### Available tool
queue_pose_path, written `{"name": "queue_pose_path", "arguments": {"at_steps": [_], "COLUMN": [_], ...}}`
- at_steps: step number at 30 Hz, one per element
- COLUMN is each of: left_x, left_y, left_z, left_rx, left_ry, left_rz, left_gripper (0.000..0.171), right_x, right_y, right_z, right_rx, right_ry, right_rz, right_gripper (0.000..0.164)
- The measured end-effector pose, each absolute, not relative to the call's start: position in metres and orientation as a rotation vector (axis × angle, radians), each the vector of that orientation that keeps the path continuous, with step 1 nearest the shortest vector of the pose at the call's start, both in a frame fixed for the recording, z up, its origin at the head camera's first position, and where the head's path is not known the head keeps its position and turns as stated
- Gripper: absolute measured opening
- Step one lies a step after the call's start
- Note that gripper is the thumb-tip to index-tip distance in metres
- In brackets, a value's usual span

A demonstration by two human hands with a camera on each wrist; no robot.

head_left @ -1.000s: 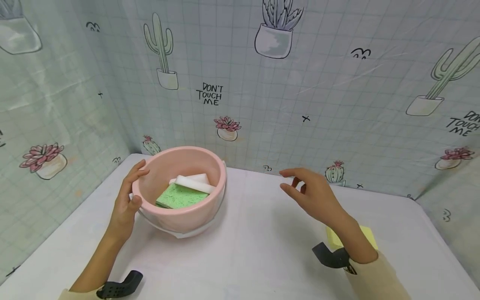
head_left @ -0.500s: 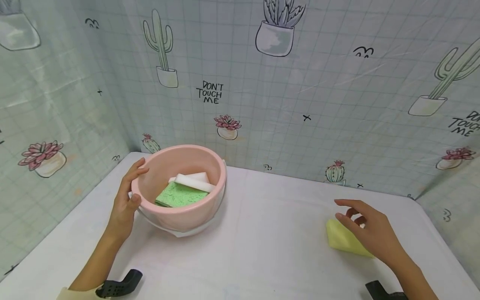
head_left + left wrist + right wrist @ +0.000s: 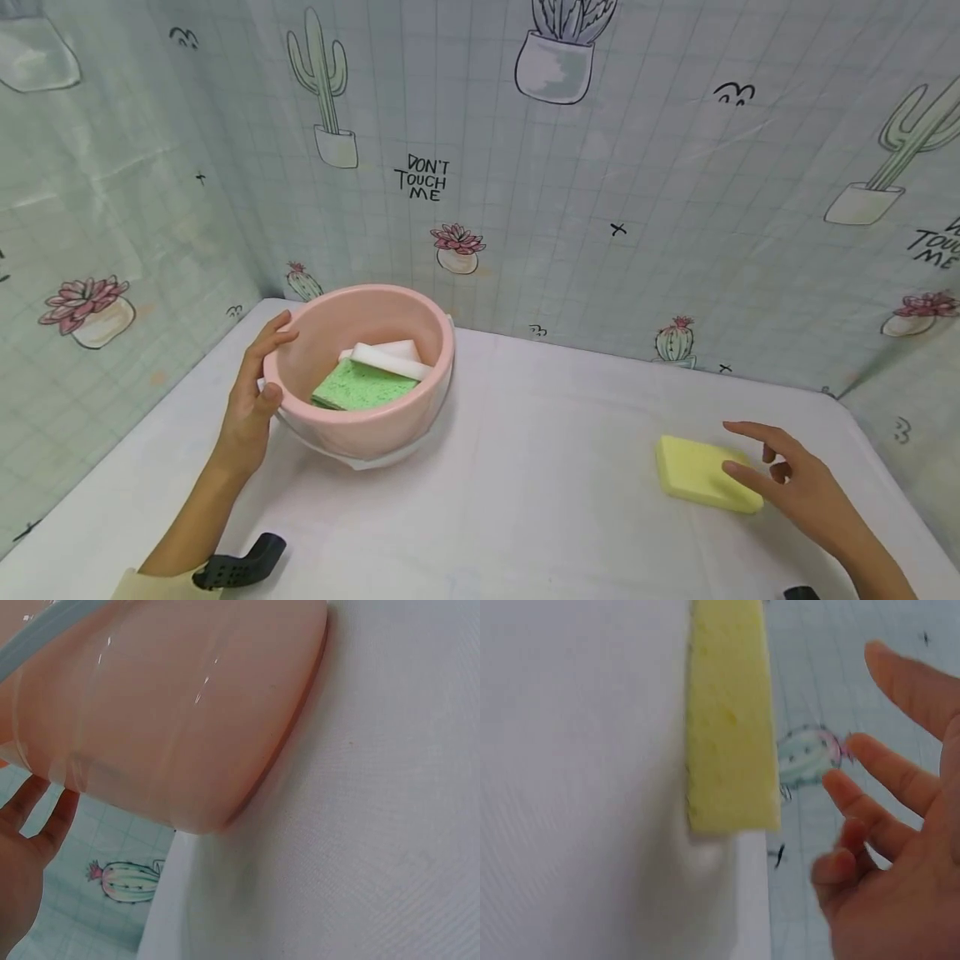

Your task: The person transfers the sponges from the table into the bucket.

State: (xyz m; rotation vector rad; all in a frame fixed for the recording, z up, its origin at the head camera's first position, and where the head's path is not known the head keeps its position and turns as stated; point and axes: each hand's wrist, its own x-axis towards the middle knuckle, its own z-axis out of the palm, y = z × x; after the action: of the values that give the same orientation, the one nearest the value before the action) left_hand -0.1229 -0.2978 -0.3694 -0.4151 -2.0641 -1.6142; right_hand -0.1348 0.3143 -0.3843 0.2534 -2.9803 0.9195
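Note:
A pink bucket [image 3: 360, 425] stands at the left of the table. My left hand [image 3: 251, 400] holds its left side at the rim, one fingertip over the edge. In the left wrist view, fingers of the left hand [image 3: 37, 832] touch the bucket wall [image 3: 187, 712]. Inside the bucket lie a green sponge [image 3: 363, 386] and two white foam blocks [image 3: 390, 361]. A yellow sponge [image 3: 697, 473] lies at the right. My right hand [image 3: 802, 483] hovers at its right end, thumb and fingers apart. In the right wrist view, a gap separates the hand [image 3: 900, 847] from the sponge [image 3: 731, 720].
A white cloth covers the table [image 3: 540, 467]. Behind and beside it hangs a curtain [image 3: 525, 183] printed with cacti. The bucket's pale handle [image 3: 375, 462] hangs down along its front.
My right hand has moved rightward and nearer to me, from the middle of the table to the yellow sponge's right end. The left hand and bucket have stayed in place.

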Motion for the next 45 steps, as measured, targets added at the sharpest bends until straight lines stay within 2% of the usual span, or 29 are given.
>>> {"name": "queue_pose_path", "arguments": {"at_steps": [6,21,28,45], "left_x": [-0.125,-0.126,-0.125,-0.126], "left_y": [-0.297,-0.299,-0.298,-0.297], "left_z": [-0.370,-0.371,-0.370,-0.373], "left_rx": [-0.396,-0.419,-0.419,-0.418], "left_ry": [-2.062,-1.996,-2.028,-1.984], "left_rz": [-1.618,-1.683,-1.661,-1.728], "left_gripper": [0.059,0.068,0.063,0.066], "right_x": [-0.137,-0.141,-0.141,-0.141], "right_y": [0.336,0.349,0.353,0.330], "right_z": [-0.397,-0.405,-0.407,-0.392], "right_rx": [0.330,0.365,0.322,0.139], "right_ry": [-3.120,-3.145,-3.129,-3.075], "right_rz": [1.074,1.217,1.331,1.355], "right_gripper": [0.071,0.072,0.073,0.066]}}
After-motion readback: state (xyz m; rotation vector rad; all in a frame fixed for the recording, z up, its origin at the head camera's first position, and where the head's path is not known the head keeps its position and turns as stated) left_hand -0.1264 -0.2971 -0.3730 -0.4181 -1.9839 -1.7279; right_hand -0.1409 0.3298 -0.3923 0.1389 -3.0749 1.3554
